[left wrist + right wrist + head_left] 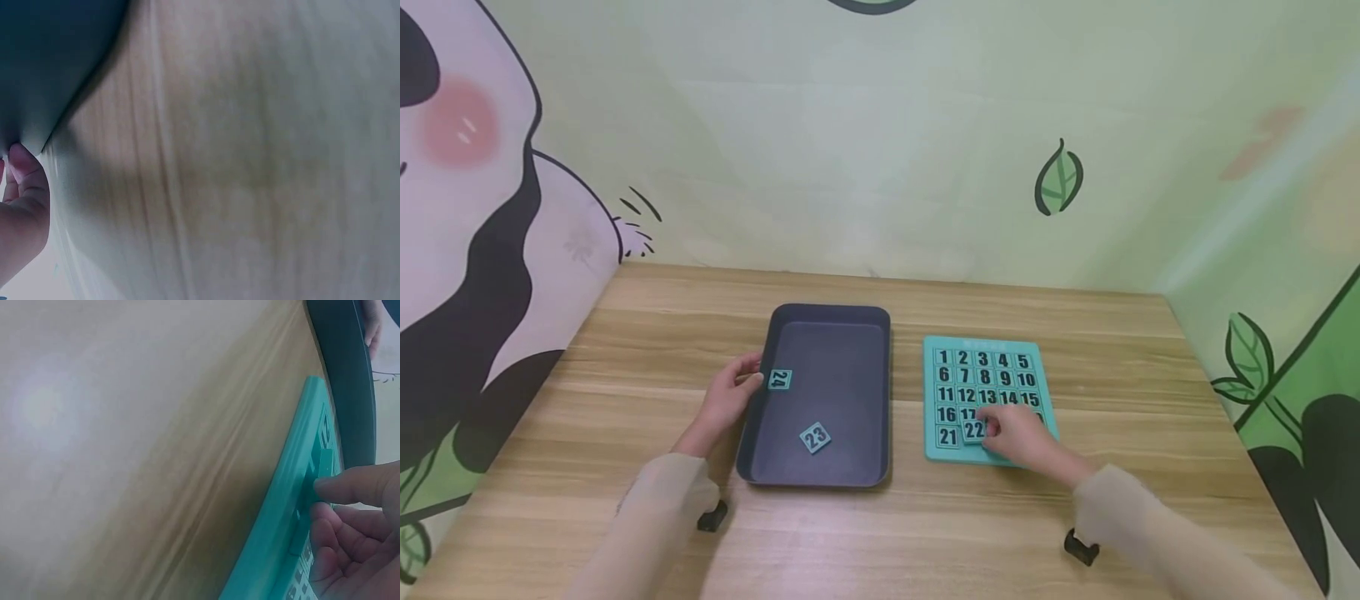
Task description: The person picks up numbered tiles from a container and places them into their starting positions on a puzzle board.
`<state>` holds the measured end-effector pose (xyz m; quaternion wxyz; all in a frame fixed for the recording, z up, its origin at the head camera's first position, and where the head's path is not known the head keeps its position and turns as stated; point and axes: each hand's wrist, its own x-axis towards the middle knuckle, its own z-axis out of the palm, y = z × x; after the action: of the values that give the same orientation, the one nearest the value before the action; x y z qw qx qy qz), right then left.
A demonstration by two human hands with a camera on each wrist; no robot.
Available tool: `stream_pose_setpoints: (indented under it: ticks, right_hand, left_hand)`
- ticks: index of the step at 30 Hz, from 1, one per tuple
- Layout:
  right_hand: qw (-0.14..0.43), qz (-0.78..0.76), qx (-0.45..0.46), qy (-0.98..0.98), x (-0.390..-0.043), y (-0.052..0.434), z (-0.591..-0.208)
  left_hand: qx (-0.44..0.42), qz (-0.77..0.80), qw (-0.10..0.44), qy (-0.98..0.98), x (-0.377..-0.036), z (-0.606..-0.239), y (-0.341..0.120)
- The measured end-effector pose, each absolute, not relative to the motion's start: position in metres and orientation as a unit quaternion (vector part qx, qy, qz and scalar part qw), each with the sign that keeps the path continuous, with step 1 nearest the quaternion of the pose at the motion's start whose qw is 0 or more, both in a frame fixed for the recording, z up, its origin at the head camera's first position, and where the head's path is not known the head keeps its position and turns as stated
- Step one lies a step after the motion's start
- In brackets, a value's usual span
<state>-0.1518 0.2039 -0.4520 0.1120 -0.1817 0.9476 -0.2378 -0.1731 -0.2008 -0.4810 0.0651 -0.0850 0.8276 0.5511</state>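
Between the thumb and fingertips of my right hand point(1024, 434) is a teal number tile marked 22 point(973, 430). It sits slightly tilted over the bottom row of the teal number board point(933, 451), just right of tile 21 point(948, 437). In the right wrist view this tile point(325, 464) stands up from the board's recess. My left hand point(727, 400) grips the left rim of a dark grey tray point(842, 367), thumb at the edge. In the tray lie tile 24 point(780, 380), turned sideways by the left wall, and tile 23 point(815, 437), turned askew.
The tray and board stand side by side on a wooden table point(820, 542), a narrow strip of wood between them. Rows of numbered tiles fill the board's upper part; my right hand hides some. A printed wall point(850, 167) rises behind the table's back edge.
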Motion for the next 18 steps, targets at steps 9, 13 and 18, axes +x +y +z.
stream_pose_setpoints:
  ticks: [9, 13, 18]
  right_hand:
    - [0.142, -0.255, -0.138, 0.946, -0.1444, 0.1995, -0.4518]
    - [0.148, -0.254, -0.13, 0.947, -0.1438, 0.1984, -0.451]
    - [0.172, -0.272, -0.117, 0.94, -0.1456, 0.1974, -0.4517]
  left_hand:
    - [-0.079, 0.55, 0.057, 0.83, -0.1735, -0.4823, -0.2011]
    - [-0.083, 0.553, 0.058, 0.827, -0.1738, -0.4827, -0.2014]
    - [-0.082, 0.553, 0.058, 0.827, -0.1737, -0.483, -0.2013]
